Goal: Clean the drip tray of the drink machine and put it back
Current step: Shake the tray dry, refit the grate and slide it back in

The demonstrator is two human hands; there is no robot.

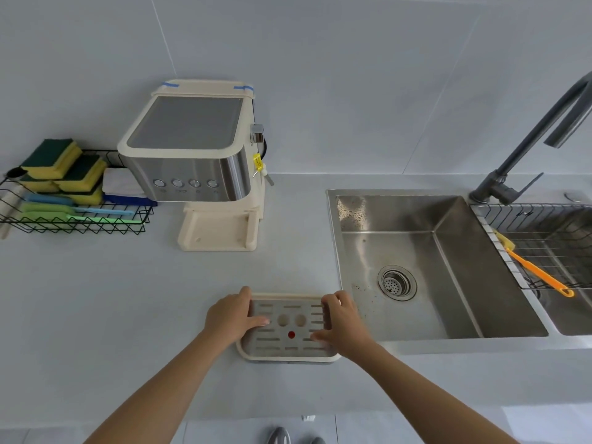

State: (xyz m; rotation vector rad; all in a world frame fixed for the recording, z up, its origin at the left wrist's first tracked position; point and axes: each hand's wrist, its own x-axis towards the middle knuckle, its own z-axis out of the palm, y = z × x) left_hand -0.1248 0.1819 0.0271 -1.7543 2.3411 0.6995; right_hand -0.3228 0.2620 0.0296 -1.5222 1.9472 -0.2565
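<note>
Grips [235,317] [339,325] clasp drip tray [290,354].

I see the cream drip tray [288,356], slotted metal grate on top, flat between both hands; drink machine [195,155] well beyond the grip, its base bare.

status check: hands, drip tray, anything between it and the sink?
Left hand and right hand grip opposite ends of drip tray. Tray on counter, out of drink machine. Path to sink unobstructed.
</note>
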